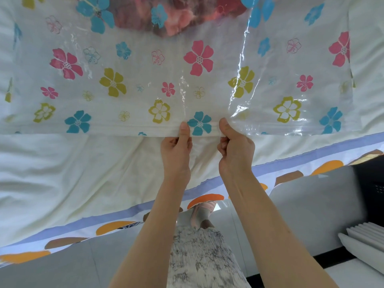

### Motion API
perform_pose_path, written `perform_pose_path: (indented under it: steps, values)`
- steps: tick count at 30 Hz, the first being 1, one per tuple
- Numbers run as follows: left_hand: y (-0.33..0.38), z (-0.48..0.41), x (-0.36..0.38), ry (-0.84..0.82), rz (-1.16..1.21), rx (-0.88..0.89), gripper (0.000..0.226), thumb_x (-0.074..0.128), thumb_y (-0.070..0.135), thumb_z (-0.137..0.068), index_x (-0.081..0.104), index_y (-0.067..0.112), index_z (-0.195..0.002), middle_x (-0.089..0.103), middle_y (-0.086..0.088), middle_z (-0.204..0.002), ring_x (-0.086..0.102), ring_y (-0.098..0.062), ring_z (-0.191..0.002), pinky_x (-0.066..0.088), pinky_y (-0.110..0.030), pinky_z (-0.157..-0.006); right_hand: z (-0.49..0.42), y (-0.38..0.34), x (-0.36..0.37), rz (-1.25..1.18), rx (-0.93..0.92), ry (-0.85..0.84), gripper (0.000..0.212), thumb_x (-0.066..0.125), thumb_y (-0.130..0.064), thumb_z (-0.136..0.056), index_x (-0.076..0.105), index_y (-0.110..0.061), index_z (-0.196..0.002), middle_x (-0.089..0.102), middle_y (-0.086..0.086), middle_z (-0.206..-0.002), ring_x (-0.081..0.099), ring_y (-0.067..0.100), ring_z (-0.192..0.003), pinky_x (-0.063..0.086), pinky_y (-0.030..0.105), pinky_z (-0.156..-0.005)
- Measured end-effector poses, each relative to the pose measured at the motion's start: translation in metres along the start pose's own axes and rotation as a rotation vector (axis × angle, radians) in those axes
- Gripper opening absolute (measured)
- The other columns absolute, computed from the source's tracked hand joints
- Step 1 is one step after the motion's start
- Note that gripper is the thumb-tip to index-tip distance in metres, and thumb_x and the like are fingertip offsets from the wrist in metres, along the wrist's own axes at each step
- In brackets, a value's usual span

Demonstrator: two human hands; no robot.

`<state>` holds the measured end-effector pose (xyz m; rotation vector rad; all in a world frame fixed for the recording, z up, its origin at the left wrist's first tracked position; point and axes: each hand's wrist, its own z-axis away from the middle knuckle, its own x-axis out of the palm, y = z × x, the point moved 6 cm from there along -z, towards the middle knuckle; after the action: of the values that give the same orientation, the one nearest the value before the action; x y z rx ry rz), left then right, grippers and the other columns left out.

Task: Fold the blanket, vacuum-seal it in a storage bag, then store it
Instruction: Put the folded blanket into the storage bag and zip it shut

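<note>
Flowered storage bag (133,80) lies flat on bed (62,173), filling upper frame; blanket (178,21) shows thru plastic at top centre. Left hand (176,146) & right hand (235,146), mid-frame, each pinch its near zip edge, thumb on top, prob. to press the seal shut.

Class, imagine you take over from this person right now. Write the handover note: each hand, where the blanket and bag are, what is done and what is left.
Left hand: pinches the zip edge of the storage bag, near its middle.
Right hand: pinches the same edge, just beside the left.
Bag: lies flat on the bed sheet, opening towards you.
Blanket: inside the bag, at the far end.
Done: blanket bagged.
Left: press the zip shut along its whole length (how much is sealed cannot be told), vacuum the air out, store it.
</note>
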<state>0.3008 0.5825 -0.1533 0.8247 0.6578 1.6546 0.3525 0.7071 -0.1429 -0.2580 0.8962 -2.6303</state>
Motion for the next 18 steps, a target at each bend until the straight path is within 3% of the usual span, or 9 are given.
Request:
perform_pose_path:
  steps: [3,7,10,13,16,18]
  values:
    - [-0.003,0.001,0.002,0.014,-0.006,0.003,0.028,0.053,0.024,-0.095,0.058,0.013,-0.070,0.050,0.007,-0.051,0.041,-0.007,-0.050,0.036,-0.018,-0.051,0.003,0.001,0.001,0.000,0.026,-0.111,0.018,0.072,-0.013,-0.081,0.059,-0.009,-0.070,0.044,-0.001,-0.055,0.036,0.011,-0.048,0.030,0.021,-0.046]
    - [-0.008,0.004,0.010,0.023,0.106,-0.068,0.021,0.055,0.027,-0.093,0.066,0.009,-0.093,0.068,-0.002,-0.077,0.055,-0.013,-0.066,0.044,-0.023,-0.061,-0.004,-0.010,-0.011,-0.074,0.072,-0.162,0.008,0.067,-0.023,-0.085,0.065,-0.015,-0.085,0.054,-0.003,-0.064,0.046,0.011,-0.054,0.037,0.022,-0.052]
    - [-0.009,0.010,0.022,0.014,0.129,-0.070,0.018,0.060,0.024,-0.089,0.069,0.012,-0.079,0.064,-0.001,-0.072,0.052,-0.014,-0.064,0.045,-0.023,-0.063,-0.005,-0.022,-0.018,-0.032,-0.020,-0.138,0.005,0.066,-0.014,-0.087,0.066,-0.012,-0.082,0.057,-0.004,-0.062,0.046,0.009,-0.052,0.041,0.020,-0.053]
    - [-0.009,0.013,0.031,0.026,0.042,-0.024,0.034,0.064,0.017,-0.088,0.070,0.025,-0.055,0.062,0.007,-0.061,0.054,-0.012,-0.064,0.046,-0.029,-0.071,-0.002,-0.027,-0.018,-0.010,-0.085,-0.143,0.007,0.065,-0.010,-0.087,0.065,-0.010,-0.080,0.056,-0.004,-0.061,0.044,0.008,-0.051,0.041,0.019,-0.053]
    - [-0.011,0.013,0.035,0.062,0.087,-0.018,0.030,0.061,0.010,-0.090,0.069,0.022,-0.063,0.066,0.009,-0.064,0.059,-0.011,-0.069,0.049,-0.033,-0.079,0.000,-0.026,-0.015,0.041,-0.057,-0.178,0.008,0.066,-0.014,-0.087,0.066,-0.011,-0.080,0.055,-0.002,-0.062,0.045,0.010,-0.053,0.039,0.021,-0.051]
    - [-0.014,0.016,0.040,0.053,0.167,-0.055,0.019,0.058,0.012,-0.092,0.066,0.012,-0.074,0.064,0.004,-0.067,0.055,-0.011,-0.065,0.047,-0.029,-0.070,0.003,-0.020,-0.009,0.146,-0.047,-0.233,0.010,0.068,-0.018,-0.085,0.068,-0.009,-0.080,0.057,-0.001,-0.061,0.046,0.012,-0.056,0.037,0.022,-0.050]
